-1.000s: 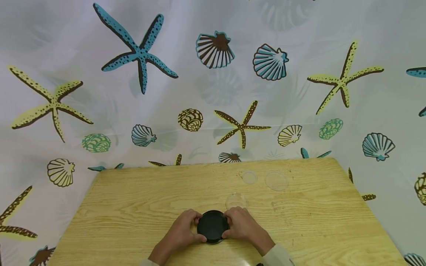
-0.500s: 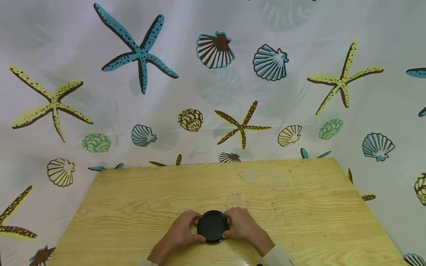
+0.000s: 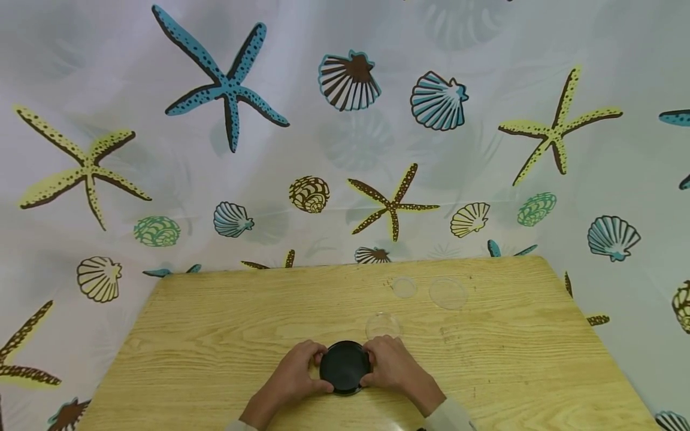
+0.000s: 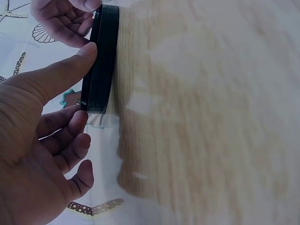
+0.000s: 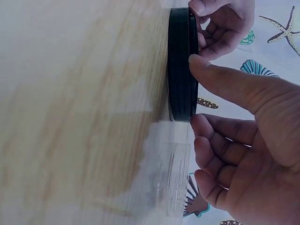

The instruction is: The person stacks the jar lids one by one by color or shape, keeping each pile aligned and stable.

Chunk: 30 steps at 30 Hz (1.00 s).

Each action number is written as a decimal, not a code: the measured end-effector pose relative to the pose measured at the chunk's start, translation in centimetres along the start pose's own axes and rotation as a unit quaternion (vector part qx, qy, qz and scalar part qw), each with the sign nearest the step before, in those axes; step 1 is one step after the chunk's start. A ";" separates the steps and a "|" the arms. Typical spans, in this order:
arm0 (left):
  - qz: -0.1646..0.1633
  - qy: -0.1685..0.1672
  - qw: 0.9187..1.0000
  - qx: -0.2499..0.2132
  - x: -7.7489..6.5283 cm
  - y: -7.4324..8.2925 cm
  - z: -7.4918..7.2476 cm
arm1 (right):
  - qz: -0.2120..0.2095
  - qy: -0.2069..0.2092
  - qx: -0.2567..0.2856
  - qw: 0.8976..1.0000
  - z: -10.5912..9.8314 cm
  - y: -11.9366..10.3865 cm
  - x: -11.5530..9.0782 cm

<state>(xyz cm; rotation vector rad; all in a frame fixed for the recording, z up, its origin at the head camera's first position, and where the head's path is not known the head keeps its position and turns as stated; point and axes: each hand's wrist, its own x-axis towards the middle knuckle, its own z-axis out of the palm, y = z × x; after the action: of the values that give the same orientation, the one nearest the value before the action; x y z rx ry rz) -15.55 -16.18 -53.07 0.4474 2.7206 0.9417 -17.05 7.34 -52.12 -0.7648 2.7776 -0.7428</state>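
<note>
A black round shallow dish (image 3: 345, 367) with a raised rim is at the front middle of the wooden table. My left hand (image 3: 295, 372) holds its left edge, thumb at the near side and fingertips at the far side. From the right, my right hand (image 3: 392, 366) grips the opposite edge in the same way. Both wrist views show the dark dish (image 4: 102, 58) edge-on, low against the tabletop. Thumb and index fingertip touch its rim, while the other fingers stay loosely curled. Just behind my right hand sits a clear round dish (image 3: 383, 324), its low clear wall (image 5: 177, 180) visible from the side.
Two flat clear discs, a small one (image 3: 404, 287) and a larger one (image 3: 448, 293), lie farther back to the right on the table (image 3: 226, 323). A white curtain (image 3: 302, 137) printed with starfish and shells hangs behind the table and along its sides.
</note>
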 end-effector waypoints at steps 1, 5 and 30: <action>0.000 0.000 1.000 0.000 0.0 0.0 0.0 | 0.000 0.000 0.001 1.000 0.0 0.0 0.0; 0.003 0.002 1.000 -0.001 0.0 -0.1 0.1 | -0.001 0.001 0.005 1.000 0.0 0.0 0.0; 0.004 0.000 1.000 -0.012 0.1 -0.2 0.2 | 0.008 0.005 -0.003 1.000 0.0 0.0 -0.2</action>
<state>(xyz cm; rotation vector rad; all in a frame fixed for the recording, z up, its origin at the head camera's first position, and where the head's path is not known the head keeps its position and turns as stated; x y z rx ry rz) -15.60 -16.19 -53.39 0.4552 2.7060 0.9756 -16.89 7.40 -52.09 -0.7404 2.7929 -0.7388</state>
